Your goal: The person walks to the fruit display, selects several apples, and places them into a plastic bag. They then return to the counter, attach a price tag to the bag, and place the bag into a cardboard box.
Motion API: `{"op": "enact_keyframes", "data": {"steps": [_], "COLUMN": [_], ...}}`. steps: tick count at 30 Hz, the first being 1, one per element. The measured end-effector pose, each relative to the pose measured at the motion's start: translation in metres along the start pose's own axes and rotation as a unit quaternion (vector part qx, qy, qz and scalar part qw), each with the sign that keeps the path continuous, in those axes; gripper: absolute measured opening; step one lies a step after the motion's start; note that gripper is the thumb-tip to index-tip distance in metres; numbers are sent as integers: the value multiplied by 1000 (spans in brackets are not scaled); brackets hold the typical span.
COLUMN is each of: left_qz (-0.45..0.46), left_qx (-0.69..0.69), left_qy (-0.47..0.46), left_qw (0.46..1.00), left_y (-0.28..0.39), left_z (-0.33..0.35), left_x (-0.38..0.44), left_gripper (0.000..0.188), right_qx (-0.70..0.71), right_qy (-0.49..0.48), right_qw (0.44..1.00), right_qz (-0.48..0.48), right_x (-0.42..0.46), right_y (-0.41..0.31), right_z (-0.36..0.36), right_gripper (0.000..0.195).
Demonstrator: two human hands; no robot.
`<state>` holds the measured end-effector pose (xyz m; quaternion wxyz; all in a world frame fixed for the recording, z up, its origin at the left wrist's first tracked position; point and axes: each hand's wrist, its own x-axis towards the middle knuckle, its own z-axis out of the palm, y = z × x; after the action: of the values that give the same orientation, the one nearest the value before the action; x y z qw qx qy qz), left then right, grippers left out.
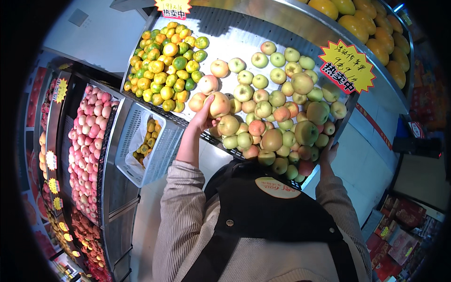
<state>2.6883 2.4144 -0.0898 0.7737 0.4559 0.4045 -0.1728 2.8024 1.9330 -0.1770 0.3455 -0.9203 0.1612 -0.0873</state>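
Note:
Many green and pink apples (262, 109) lie piled on a white-lined display stand before me. My left hand (203, 118) is at the left end of the pile, its thumb against a yellowish-pink apple (219, 105); the other fingers are mostly hidden under the fruit, so a firm hold cannot be made out. At the right front corner, my right hand (328, 152) touches the stand's edge beside the apples, its fingers partly hidden. Green and orange mandarins (162, 68) are heaped left of the apples, with bare white liner (225, 38) behind.
A light-blue plastic crate (123, 149) with persimmons (146, 139) stands at the left, near a rack of pink apples (88, 141). Large yellow fruits (384, 42) fill a raised shelf at upper right. A handwritten price sign (347, 67) stands at the stand's right edge. Boxes (401, 243) are at lower right.

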Motion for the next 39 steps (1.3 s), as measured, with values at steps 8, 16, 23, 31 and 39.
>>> {"op": "enact_keyframes", "data": {"steps": [8,16,23,31,39], "left_qz": [68,193,274,405,305], "left_qx": [167,176,477,543,684], "left_qy": [56,66,119,20,-3], "left_qw": [982,963,827,735,662], "left_y": [4,-56,-81,-91,-89], "left_z": [-5,-10,13,64,74], "left_x": [11,-9,-42,-49,-38], "left_gripper": [57,46,28,46,60], "right_qx": [4,-29,-33,-36,-49], "right_qy": [-10,-13,8,23,16], "right_qw": [1000,998,999,999,998], "right_qz": [29,52,38,27,38], "right_x": [-2,-3,-1,-3,-2], "right_y": [-8,-15,-4,-13,-10], "right_z": [-3,-6,-2,-3,-2], "right_gripper": [58,66,66,66,71]}}
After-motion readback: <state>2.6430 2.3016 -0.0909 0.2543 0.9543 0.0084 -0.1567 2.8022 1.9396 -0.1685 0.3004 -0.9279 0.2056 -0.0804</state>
